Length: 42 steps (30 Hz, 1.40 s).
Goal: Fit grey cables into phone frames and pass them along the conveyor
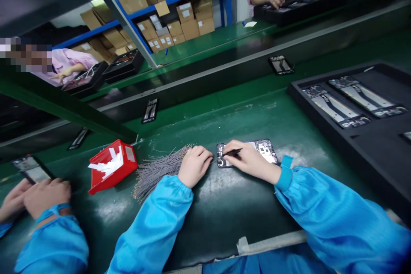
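Observation:
An opened phone [268,150] with bare circuit boards lies flat on the green bench in front of me. My right hand [245,158] rests over its middle, closed round black tweezers [233,153] whose tips point at the phone's left end. Just left of the phone is my left hand [195,163], fingers curled and pressed together. Whatever those fingertips hold is too small to make out. A bundle of thin grey cables [157,173] with small metal ends lies beside and partly behind my left hand.
A red bin [130,167] holds white paper strips. At right, a black foam tray [362,137] carries opened phones. More phones [150,110] lie along the strip behind the bench. A co-worker's hands [48,195] hold a phone at left. Other people work opposite, beyond a green post [80,107].

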Motion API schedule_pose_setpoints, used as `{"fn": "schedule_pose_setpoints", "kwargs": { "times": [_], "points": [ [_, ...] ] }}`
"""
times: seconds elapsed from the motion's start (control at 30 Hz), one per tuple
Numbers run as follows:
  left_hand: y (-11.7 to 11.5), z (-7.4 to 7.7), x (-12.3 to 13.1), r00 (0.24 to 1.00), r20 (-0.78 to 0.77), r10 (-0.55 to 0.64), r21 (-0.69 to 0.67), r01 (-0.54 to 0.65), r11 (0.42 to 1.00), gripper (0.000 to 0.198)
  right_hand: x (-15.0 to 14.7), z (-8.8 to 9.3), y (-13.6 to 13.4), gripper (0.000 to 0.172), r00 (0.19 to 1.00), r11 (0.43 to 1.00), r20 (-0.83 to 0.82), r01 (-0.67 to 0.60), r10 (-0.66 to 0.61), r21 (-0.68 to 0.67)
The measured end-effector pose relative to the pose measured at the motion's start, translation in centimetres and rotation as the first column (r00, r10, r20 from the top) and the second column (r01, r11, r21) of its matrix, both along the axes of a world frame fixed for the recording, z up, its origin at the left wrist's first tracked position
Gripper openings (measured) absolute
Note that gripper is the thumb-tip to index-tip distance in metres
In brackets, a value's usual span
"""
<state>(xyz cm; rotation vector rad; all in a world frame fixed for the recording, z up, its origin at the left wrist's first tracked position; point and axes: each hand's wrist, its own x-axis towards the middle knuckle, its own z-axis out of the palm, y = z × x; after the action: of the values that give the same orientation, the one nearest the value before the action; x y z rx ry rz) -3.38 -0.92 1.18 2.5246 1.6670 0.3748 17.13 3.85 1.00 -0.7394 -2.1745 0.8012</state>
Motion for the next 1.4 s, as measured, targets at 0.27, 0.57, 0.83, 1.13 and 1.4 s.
{"fn": "schedule_pose_setpoints", "kwargs": {
  "times": [0.27,0.57,0.83,1.13,1.4],
  "points": [
    [-1.1,1.4,1.6,0.927,-0.163,-0.339,-0.001,0.343,0.939,0.016,7.9,-0.5,1.0,0.015,0.802,0.835,0.233,0.523,-0.55,0.172],
    [-1.1,1.3,5.0,0.882,-0.21,-0.421,0.012,0.433,0.901,0.023,6.9,-0.2,-0.8,0.012,0.992,0.968,0.018,0.128,-0.127,-0.217],
    [-0.3,0.3,6.3,0.94,-0.065,-0.335,0.047,0.338,0.94,0.022,7.4,-0.4,-1.9,0.008,0.993,0.952,-0.053,0.087,-0.107,-0.293],
    [-0.4,-0.5,6.6,0.944,-0.028,-0.327,0.091,0.329,0.94,0.025,7.1,0.0,-1.9,0.01,0.99,0.922,0.029,0.138,-0.137,-0.363],
    [-0.4,-0.5,6.6,0.939,-0.036,-0.341,0.099,0.343,0.934,0.025,7.1,0.1,-1.8,0.01,0.992,0.928,0.043,0.128,-0.121,-0.35]
  ]
}}
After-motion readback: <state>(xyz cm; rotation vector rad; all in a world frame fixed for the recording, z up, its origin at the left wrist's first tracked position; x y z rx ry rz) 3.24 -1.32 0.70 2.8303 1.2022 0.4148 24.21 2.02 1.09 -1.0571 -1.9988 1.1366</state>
